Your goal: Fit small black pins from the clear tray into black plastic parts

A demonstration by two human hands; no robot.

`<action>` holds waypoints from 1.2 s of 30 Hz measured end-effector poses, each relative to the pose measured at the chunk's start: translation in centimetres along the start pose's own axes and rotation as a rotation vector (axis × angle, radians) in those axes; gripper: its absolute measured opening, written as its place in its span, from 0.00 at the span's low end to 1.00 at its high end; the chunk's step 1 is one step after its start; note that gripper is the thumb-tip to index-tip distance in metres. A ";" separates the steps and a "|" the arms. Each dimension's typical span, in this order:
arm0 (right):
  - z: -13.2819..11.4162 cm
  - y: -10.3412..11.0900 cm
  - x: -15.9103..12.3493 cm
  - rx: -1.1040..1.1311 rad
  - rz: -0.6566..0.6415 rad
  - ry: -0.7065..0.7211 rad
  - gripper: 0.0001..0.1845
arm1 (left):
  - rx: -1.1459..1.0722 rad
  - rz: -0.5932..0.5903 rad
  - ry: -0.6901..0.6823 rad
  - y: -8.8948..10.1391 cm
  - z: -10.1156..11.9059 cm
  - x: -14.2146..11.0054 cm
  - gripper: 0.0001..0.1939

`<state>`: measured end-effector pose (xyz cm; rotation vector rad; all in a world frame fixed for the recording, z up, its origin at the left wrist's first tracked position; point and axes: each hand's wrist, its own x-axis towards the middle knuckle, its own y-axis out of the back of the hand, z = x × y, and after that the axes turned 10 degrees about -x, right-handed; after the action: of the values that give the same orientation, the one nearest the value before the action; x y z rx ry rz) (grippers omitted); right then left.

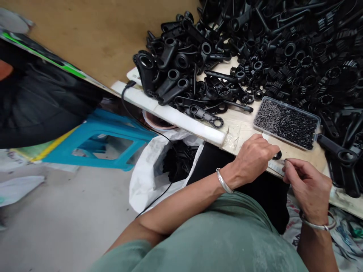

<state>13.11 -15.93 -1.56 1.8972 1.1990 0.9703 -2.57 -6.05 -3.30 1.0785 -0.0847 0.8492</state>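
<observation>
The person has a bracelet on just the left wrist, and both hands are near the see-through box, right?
Not quite: the head view shows a bracelet on the right wrist too. The left hand and right hand are near the see-through box.

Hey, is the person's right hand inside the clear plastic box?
No, the right hand is outside the box, near the edge of the table.

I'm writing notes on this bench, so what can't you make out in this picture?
All in the head view:
Small piece at the fingertips of the right hand: too small to identify.
Black ring: partly covered by the left hand.
Round tub: partly hidden by the white strip and sack.
Pile of black parts: cut off by the top and right edges.
</observation>
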 end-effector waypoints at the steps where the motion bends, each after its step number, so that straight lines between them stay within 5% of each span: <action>1: 0.0 0.0 0.0 0.001 -0.001 -0.001 0.13 | 0.003 0.004 -0.004 0.0 0.0 0.0 0.13; 14: -0.6 -0.1 0.4 -0.008 0.019 0.060 0.12 | -0.014 0.111 -0.038 0.0 0.5 -0.7 0.14; 20: -0.6 0.2 0.5 -0.046 0.025 0.095 0.11 | -0.141 0.299 0.012 0.7 0.7 -3.2 0.10; 36: -1.6 0.0 1.6 -0.380 0.068 0.553 0.08 | -0.264 0.414 -0.003 -0.1 0.2 -4.0 0.06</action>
<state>12.24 -14.20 -0.40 1.4159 1.1394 1.7008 -5.22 -8.51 -5.04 0.8236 -0.4223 1.1708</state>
